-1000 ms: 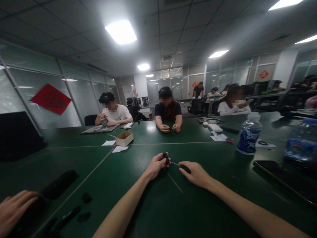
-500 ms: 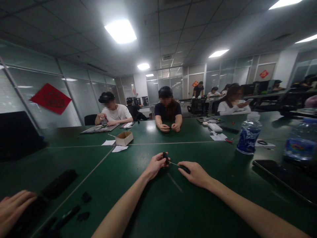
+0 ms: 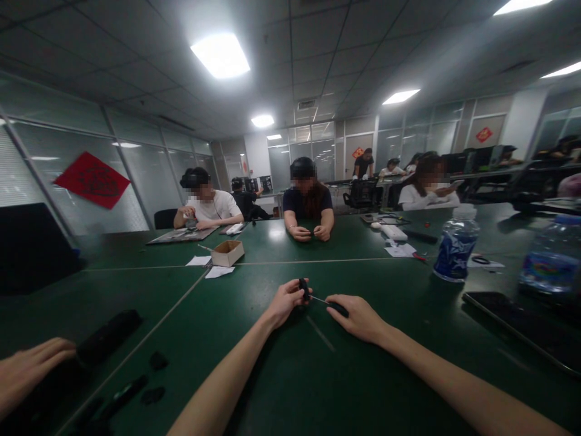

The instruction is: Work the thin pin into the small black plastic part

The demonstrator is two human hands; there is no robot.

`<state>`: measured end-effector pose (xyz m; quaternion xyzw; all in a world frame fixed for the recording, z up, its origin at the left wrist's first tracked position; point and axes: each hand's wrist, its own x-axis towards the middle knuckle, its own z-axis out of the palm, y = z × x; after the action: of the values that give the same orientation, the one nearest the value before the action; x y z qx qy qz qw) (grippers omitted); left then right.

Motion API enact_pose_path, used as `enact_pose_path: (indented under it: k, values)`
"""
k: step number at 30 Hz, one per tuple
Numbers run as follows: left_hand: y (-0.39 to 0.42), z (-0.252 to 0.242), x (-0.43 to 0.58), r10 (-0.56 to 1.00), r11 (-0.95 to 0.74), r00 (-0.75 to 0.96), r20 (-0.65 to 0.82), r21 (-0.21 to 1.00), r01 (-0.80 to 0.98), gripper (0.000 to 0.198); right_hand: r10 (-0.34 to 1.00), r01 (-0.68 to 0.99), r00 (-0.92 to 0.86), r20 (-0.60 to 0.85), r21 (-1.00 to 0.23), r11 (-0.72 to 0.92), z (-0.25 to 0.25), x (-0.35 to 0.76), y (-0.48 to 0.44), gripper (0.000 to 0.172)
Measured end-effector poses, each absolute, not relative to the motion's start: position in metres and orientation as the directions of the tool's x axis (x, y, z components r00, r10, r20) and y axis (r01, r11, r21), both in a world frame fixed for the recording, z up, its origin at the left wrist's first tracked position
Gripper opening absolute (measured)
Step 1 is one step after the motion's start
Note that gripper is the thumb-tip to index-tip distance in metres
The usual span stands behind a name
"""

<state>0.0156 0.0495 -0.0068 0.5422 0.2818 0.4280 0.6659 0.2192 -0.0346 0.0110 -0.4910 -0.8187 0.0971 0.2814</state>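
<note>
Above the green table (image 3: 281, 375), my left hand (image 3: 285, 303) is closed around a small black part (image 3: 304, 289), held upright between thumb and fingers. What kind of part it is I cannot make out. My right hand (image 3: 356, 315) grips the black handle of a screwdriver (image 3: 338, 307). Its thin metal shaft points left, and the tip meets or nearly meets the black part; the exact contact is too small to see.
A co-worker's hand (image 3: 39, 363) rests at the left by a long black object (image 3: 109, 336). Small black pieces (image 3: 158, 361) lie nearby. A small cardboard box (image 3: 227, 253) stands ahead. To the right are a water bottle (image 3: 456, 245), a second bottle (image 3: 550, 254) and a phone (image 3: 521, 327).
The co-worker's hand at the left has shifted a little to the right and up. My own hands, the screwdriver and the black part look almost unmoved.
</note>
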Motion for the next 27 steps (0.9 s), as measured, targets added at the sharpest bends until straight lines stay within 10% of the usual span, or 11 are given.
enact_pose_path:
  k: [27]
  values:
    - [0.0498, -0.0079, 0.0129, 0.852, 0.028, 0.513, 0.107, 0.968, -0.248, 0.039, 0.863, 0.757, -0.369, 0.344, -0.427, 0.494, 0.0138, 0.2178, -0.0364, 0.032]
